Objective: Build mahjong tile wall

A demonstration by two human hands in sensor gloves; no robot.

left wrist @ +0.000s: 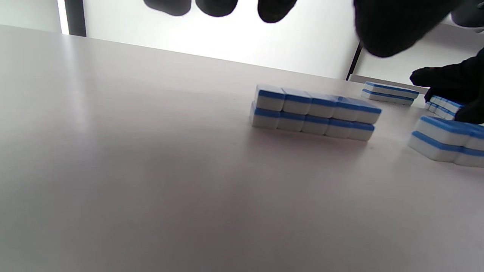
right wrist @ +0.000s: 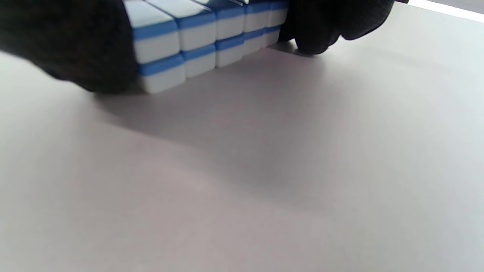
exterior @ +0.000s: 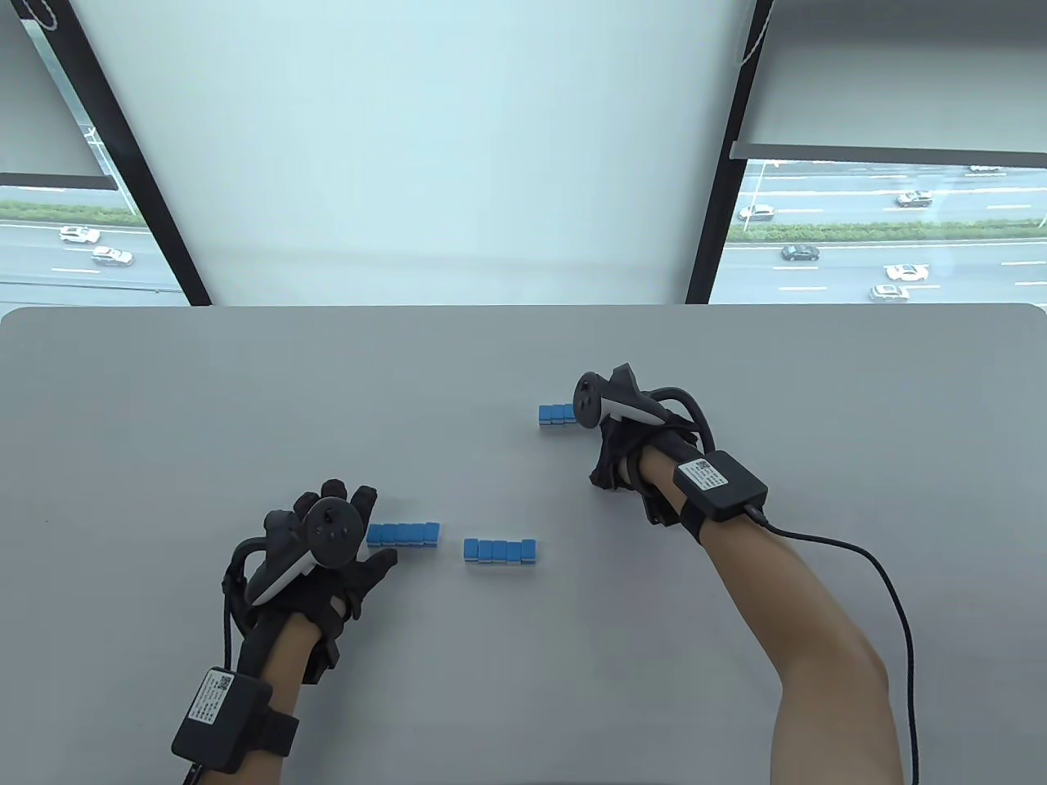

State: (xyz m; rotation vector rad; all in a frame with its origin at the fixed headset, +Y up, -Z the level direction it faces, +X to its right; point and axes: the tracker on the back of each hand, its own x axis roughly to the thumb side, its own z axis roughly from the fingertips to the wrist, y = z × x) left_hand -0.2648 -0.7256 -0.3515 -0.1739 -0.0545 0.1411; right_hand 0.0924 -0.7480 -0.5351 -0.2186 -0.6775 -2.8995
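While my right hand (exterior: pixel 613 441) clamps the far two-tier tile block (exterior: pixel 557 414) end to end, left hand (exterior: pixel 327 548) rests relaxed beside the near-left block (exterior: pixel 403 534). I'd slide it low across the table (exterior: pixel 164 409), squeezing evenly, toward the middle block (exterior: pixel 500 550).

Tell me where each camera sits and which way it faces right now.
Table view: above, looking down the table toward windows; both gloved hands and forearms show.
Left wrist view: low near the tabletop, facing the middle tile block; left fingertips at top.
Right wrist view: low, close on the far tile block that the right hand grips.
Table and left wrist views share the middle tile block.
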